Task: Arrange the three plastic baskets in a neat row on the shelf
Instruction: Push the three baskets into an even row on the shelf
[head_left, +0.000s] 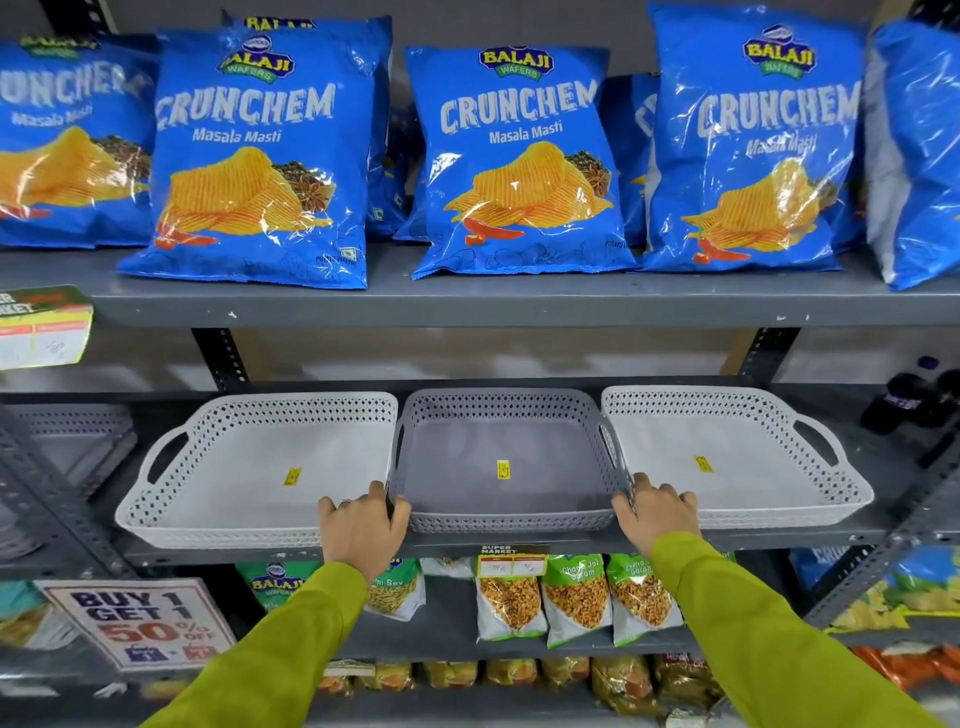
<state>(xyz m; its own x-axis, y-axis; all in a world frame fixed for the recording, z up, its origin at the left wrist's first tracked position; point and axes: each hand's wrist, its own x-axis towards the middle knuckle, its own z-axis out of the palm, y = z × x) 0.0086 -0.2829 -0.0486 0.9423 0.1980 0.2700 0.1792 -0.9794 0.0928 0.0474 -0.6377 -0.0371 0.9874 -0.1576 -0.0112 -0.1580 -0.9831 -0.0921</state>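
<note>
The grey basket is sitting in the middle of the shelf, between a white basket on the left and a white basket on the right, all three side by side with their near rims close to the shelf's front edge. Nearest the camera, two green sleeves are reaching up to it. The left hand is curling over the grey basket's near left corner, fingers resting where it meets the left white basket; the right hand is doing the same at the near right corner. Both look to be gripping the rim, though how firmly is hard to tell from this angle. The grey basket is lying directly between the hands, each equally close, its handles pointing left and right. Its near rim is sitting slightly farther back than the neighbours', so any remaining move is probably a small pull toward the near edge. Farther up, blue crisp bags are standing on the upper shelf.
</note>
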